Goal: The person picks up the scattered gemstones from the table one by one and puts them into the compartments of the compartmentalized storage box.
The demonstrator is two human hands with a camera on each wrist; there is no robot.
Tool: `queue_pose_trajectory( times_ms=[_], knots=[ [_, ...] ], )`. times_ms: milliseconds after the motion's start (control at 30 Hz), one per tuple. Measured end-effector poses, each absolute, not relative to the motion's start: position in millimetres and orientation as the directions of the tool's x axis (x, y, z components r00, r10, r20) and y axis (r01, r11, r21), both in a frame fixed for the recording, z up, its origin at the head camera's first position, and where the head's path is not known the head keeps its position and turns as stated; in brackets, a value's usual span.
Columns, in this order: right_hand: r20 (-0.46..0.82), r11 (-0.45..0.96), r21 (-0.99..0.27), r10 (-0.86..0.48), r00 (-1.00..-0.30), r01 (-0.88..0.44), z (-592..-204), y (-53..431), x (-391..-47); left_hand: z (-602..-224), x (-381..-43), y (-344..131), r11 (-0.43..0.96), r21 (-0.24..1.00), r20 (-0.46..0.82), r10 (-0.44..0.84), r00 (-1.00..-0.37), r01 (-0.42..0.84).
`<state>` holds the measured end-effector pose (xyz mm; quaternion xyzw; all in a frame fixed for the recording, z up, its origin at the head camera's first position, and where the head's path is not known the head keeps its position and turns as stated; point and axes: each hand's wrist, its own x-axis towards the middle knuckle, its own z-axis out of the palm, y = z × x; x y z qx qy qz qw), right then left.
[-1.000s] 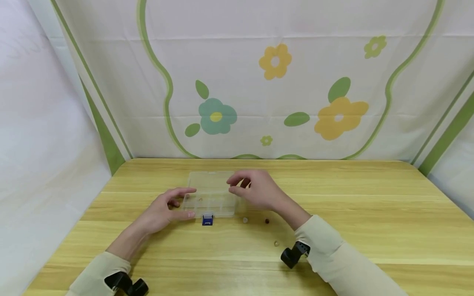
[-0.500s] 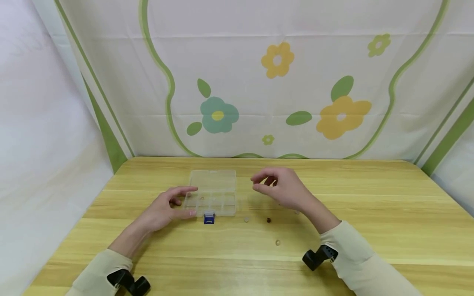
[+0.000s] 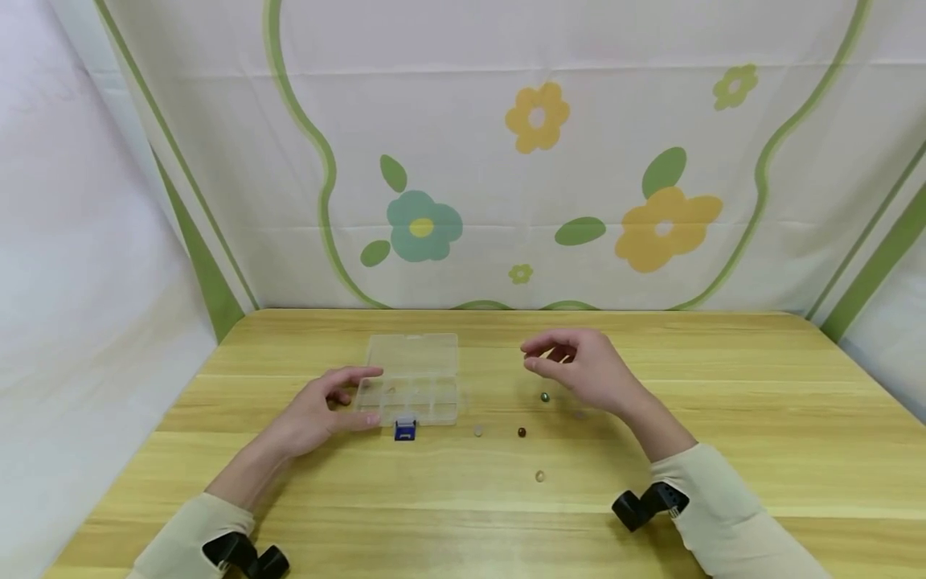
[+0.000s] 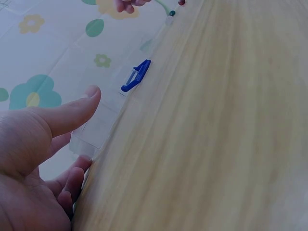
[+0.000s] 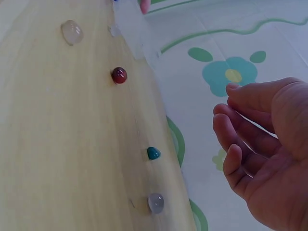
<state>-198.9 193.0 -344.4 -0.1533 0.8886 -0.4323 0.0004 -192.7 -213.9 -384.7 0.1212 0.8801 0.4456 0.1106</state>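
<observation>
A clear plastic compartment box [image 3: 412,354] lies on the table with its lid laid back and a blue latch [image 3: 405,430] at the front. My left hand [image 3: 314,414] grips its left end, thumb at the front edge and index finger over the back of the compartments. A small amber-toned piece [image 3: 391,390] shows in one compartment. Off to the right, my right hand [image 3: 589,370] hovers above the table with fingers loosely bent and nothing between them. Below its fingertips is a green bead [image 3: 545,397]; a pale clear bead [image 5: 156,203] lies near it.
Between the box and the right forearm lie a whitish bead [image 3: 477,431], a dark red bead [image 3: 522,433] and a yellowish clear bead [image 3: 539,476]. The wooden table [image 3: 405,523] ends at a flowered cloth backdrop [image 3: 477,161].
My right hand has moved right, from over the box's right end to above the green bead, which now shows below the fingers. My left hand has stayed at the box.
</observation>
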Motion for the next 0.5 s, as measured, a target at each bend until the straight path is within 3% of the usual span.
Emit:
queue_pose_trajectory(
  times_ms=[500],
  knots=[
    [0.111,0.603,-0.758,-0.260,-0.959,-0.251,-345.5,210.2,-204.5,-385.2,-192.9,-214.5,0.573,0.811,-0.086,0.317,-0.945,0.118]
  ],
)
